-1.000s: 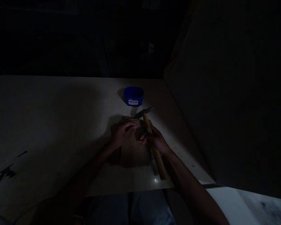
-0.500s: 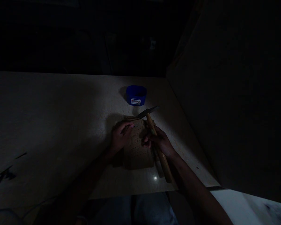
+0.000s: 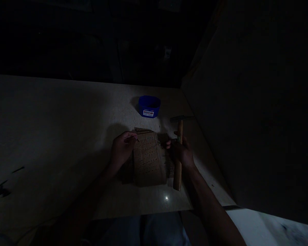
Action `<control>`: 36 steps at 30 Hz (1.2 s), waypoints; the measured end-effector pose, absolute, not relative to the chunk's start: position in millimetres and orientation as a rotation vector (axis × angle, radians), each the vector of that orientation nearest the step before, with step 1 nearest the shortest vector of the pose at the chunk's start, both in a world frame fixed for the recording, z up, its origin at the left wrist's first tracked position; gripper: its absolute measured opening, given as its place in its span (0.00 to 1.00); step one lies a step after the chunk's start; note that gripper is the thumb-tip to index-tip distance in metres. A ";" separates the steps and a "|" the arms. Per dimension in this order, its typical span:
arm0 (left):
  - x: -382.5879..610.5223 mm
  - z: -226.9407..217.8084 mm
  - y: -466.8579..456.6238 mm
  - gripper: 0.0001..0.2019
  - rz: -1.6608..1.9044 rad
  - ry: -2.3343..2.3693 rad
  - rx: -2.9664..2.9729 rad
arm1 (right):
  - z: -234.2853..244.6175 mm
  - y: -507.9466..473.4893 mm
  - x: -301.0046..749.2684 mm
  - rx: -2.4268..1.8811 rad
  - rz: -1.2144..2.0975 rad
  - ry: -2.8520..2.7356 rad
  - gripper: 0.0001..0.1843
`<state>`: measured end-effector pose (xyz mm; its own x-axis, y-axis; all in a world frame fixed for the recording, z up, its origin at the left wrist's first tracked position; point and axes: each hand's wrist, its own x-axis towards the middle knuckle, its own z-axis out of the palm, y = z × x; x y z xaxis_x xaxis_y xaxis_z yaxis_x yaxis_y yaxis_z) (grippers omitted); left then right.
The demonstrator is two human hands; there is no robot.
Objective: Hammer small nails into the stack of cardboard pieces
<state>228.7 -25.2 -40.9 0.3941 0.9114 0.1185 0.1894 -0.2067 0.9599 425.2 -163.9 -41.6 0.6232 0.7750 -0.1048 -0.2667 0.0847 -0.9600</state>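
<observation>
Wood-handled hammer [image 3: 178, 176] clamped in right grip [image 3: 184, 153], left grip [image 3: 121, 148] pinched on indistinct sliver [image 3: 138, 140].

I'm counting one top cardboard sheet [image 3: 149, 160]; around it, one left hand [image 3: 121, 149] is showing at ten o'clock, one right hand [image 3: 187, 155] and one hammer [image 3: 178, 174] at three, one blue tub [image 3: 149, 107] at twelve, plus dark scraps [image 3: 2, 192] near nine, too murky to tally.

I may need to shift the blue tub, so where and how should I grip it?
Take the blue tub probably by its left wall, pinched across the rim, coming from above and the left. It stands upright with its top open, and the hammer in the right hand is nearer and to its right.
</observation>
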 end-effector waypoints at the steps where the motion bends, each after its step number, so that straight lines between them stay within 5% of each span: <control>1: 227.9 -40.1 -24.1 0.08 0.886 0.963 1.626 | -42.6 -163.2 426.0 -1.248 0.838 -0.496 0.26; 15: 204.2 -17.3 -5.5 0.19 0.578 0.921 1.313 | -48.2 -159.0 424.7 -1.247 0.903 -0.589 0.24; 36: 223.8 -36.2 -9.9 0.25 0.611 0.801 1.150 | -43.6 -165.1 434.9 -1.285 0.876 -0.637 0.26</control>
<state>223.8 -9.9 -36.2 0.5839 0.7769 -0.2357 -0.0215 0.3050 0.9521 434.9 -165.1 -43.6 0.5392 0.8397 -0.0650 -0.1962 0.0502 -0.9793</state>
